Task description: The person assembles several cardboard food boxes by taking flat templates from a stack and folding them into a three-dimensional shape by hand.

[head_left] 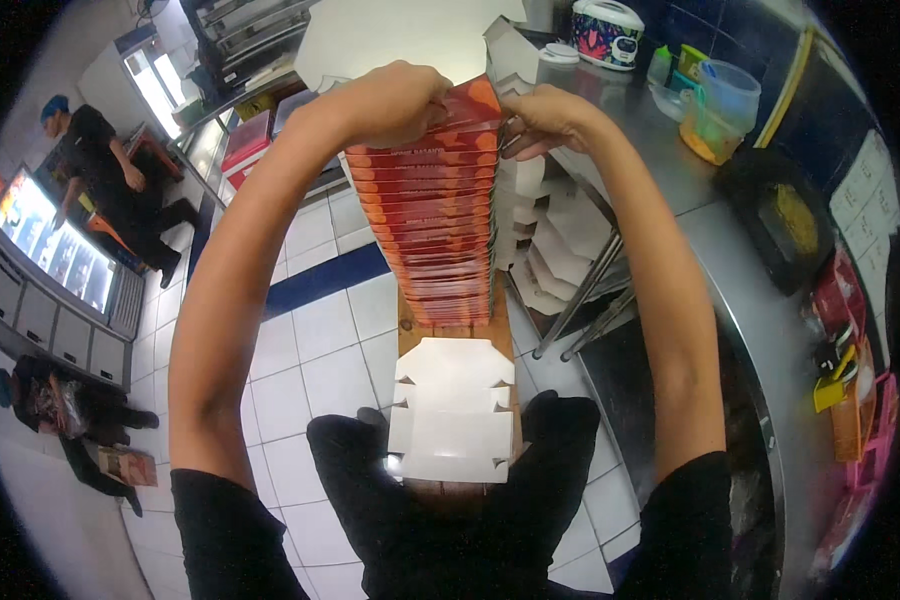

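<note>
A tall stack of red and orange printed cartons [425, 215] rises from a wooden bench between my knees. At its top, my left hand [395, 105] closes over the left edge of the uppermost carton, fingertips partly hidden. My right hand [550, 120] has its fingers curled at the right edge of the same carton, thumb and forefinger close together. Nearer me, an unfolded white carton blank [450, 410] lies flat on the wooden bench [505, 320], with its slotted side flaps showing. Beyond my hands is a large white cardboard sheet [390, 35].
On the right runs a steel counter [660, 160] with a rice cooker [607, 35], a clear measuring jug [720, 110] and a black tray [775, 215]. More white cardboard pieces [560, 250] sit beside the stack. Two people [110, 170] are at the left, near a lit display fridge [55, 240].
</note>
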{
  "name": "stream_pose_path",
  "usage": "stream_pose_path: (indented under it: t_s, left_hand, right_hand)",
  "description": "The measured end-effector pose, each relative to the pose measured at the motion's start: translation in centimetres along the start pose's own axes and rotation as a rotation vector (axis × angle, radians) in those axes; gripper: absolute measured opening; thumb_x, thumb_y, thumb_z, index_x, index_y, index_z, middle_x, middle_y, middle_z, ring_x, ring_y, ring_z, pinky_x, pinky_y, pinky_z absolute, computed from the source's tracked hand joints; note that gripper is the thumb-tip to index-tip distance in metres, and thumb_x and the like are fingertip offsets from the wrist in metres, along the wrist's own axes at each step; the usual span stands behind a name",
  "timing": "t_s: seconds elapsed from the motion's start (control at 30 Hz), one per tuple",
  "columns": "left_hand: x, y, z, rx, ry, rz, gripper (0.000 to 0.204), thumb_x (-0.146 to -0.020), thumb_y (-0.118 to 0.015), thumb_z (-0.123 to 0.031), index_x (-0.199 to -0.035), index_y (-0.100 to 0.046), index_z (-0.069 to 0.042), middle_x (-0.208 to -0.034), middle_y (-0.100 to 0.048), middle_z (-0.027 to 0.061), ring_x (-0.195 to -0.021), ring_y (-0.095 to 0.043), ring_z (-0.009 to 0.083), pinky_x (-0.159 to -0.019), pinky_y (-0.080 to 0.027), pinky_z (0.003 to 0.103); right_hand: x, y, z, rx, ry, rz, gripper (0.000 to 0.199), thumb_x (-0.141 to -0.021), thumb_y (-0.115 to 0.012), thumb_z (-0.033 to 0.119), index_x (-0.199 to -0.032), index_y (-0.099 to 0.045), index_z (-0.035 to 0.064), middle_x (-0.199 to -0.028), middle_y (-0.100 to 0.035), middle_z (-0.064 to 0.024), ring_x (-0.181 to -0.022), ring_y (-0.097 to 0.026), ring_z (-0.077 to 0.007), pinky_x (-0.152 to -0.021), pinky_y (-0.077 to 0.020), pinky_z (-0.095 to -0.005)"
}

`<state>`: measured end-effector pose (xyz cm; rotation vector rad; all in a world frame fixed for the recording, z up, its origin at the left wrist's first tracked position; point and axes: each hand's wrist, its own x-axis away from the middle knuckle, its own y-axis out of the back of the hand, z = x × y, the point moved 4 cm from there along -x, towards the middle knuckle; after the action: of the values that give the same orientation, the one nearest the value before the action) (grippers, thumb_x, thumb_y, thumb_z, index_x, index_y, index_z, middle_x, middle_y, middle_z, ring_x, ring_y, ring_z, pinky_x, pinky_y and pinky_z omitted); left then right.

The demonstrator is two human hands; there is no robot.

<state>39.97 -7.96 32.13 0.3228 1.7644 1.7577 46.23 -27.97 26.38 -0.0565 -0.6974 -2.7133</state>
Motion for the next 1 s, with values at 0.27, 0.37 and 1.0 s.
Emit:
stream_pose_path:
  t_s: [0.27,0.37,1.0]
  left_hand:
    - [0.7,-0.7,-2.0,-0.154,-0.030,0.019,0.028,-0.081,-0.065,-0.003,-0.106,-0.075,-0.003,-0.094,-0.073,0.0238,-0.090,-0.071,0.0417,-0.081,-0.058,0.049]
    - [1.0,-0.7,-2.5,-0.167,-0.051,0.008,0.030,-0.080,-0.065,-0.004,-0.108,-0.075,-0.005,-0.094,-0.074,0.0226,-0.090,-0.072,0.0410,-0.081,-0.058,0.049]
    - [1.0,-1.2,-2.6,-0.239,-0.101,-0.044,0.028,-0.083,-0.063,-0.003,-0.107,-0.077,-0.010,-0.094,-0.075,0.0193,-0.088,-0.073,0.0381,-0.078,-0.059,0.047]
  right_hand:
    - [0.0,0.4,0.0,0.063,0.073,0.191,0.053,-0.092,-0.075,0.028,-0.129,-0.061,-0.0066,-0.117,-0.073,-0.0177,-0.101,-0.075,-0.0238,-0.082,-0.0637,-0.0269]
    - [-0.8,0.6,-0.2,0.051,0.069,0.255,0.052,-0.089,-0.079,0.020,-0.129,-0.061,-0.0064,-0.117,-0.073,-0.0172,-0.102,-0.075,-0.0237,-0.082,-0.0642,-0.0283]
    - [0.6,0.7,-0.2,0.036,0.097,0.334,0.059,-0.091,-0.072,0.016,-0.141,-0.049,-0.0073,-0.136,-0.061,-0.0198,-0.117,-0.068,-0.0270,-0.099,-0.0596,-0.0386]
